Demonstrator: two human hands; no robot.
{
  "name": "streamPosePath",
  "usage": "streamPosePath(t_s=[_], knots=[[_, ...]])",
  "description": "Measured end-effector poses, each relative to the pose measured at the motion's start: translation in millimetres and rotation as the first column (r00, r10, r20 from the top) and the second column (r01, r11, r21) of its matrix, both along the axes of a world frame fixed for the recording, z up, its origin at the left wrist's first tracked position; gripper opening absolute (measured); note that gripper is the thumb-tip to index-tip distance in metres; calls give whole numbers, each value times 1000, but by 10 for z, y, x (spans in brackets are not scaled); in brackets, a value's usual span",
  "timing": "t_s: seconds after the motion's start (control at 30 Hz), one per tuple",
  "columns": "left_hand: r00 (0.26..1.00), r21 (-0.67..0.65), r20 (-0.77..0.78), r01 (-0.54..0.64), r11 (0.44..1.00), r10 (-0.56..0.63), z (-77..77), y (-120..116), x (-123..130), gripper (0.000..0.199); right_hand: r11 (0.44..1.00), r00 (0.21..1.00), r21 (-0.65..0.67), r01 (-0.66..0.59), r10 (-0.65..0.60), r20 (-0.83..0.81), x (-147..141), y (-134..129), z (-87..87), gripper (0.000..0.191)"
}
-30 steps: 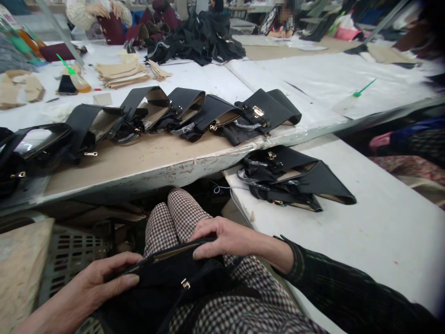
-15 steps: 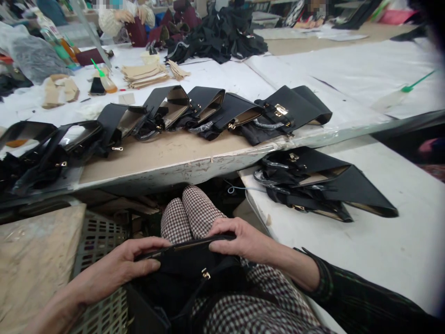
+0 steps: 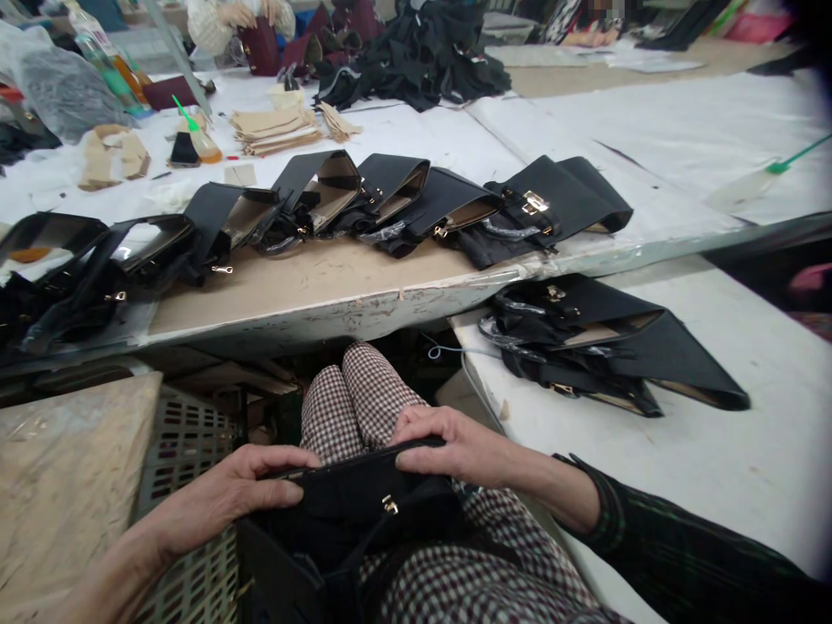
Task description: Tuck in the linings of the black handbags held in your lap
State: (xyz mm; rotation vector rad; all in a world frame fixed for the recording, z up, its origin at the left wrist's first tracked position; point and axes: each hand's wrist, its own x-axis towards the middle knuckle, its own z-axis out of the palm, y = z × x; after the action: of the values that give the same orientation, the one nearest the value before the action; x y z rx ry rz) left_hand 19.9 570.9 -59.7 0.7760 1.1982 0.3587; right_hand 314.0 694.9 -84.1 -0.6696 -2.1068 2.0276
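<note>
A black bag (image 3: 344, 511) with a small gold clasp (image 3: 390, 504) lies on the checkered lap. My left hand (image 3: 243, 490) grips the left end of its top edge, thumb on the near side and fingers on the far side. At the right end, my right hand (image 3: 448, 446) pinches the same edge between thumb and fingers. The bag's edges are pressed close together between both hands. Its lower part is dark and hard to make out.
Several black bags (image 3: 383, 199) line the long table (image 3: 325, 299). More lie on the white side table (image 3: 702, 485). At left are a plastic crate (image 3: 188, 537) and a covered board (image 3: 58, 485). A person's hands (image 3: 250, 13) hold something maroon across the table.
The bag's top edges have come closer together, and its opening looks narrower. Both hands keep their grip almost in place. The view has shifted slightly.
</note>
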Motion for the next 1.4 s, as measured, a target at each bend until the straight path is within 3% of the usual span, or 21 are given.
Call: streamPosePath(t_s=[0.27, 0.4, 0.53, 0.73, 0.87, 0.93, 1.03, 1.2, 1.4], knots=[[999, -44, 13, 34, 998, -34, 70, 72, 92, 20, 996, 999, -82, -30, 28, -21, 47, 63, -79, 17], [999, -16, -9, 34, 999, -34, 6, 81, 110, 18, 987, 1000, -164, -2, 3, 1, 48, 112, -154, 13], [998, -10, -40, 46, 999, -46, -74, 71, 70, 21, 994, 999, -107, -40, 39, -7, -8, 164, -170, 12], [947, 91, -220, 259, 962, -234, -1, 222, 161, 25, 997, 999, -65, -45, 43, -30, -46, 136, -143, 13], [849, 247, -363, 486, 839, -385, 117, 399, 351, 24, 998, 999, -57, -33, 31, -37, -12, 93, -143, 12], [829, 278, -407, 512, 813, -383, 154, 447, 419, 20, 998, 999, -54, -21, 19, -41, 10, 83, -156, 13], [845, 245, -434, 444, 862, -312, 159, 444, 472, 29, 999, 999, -36, -22, 21, -42, 30, 102, -171, 15], [867, 212, -425, 375, 902, -261, 105, 386, 525, 34, 980, 983, 84, -181, 184, -26, -28, 234, -103, 16], [832, 220, -476, 425, 878, -284, 40, 377, 532, 41, 877, 940, 343, -336, 337, 58, -214, 312, -31, 22]])
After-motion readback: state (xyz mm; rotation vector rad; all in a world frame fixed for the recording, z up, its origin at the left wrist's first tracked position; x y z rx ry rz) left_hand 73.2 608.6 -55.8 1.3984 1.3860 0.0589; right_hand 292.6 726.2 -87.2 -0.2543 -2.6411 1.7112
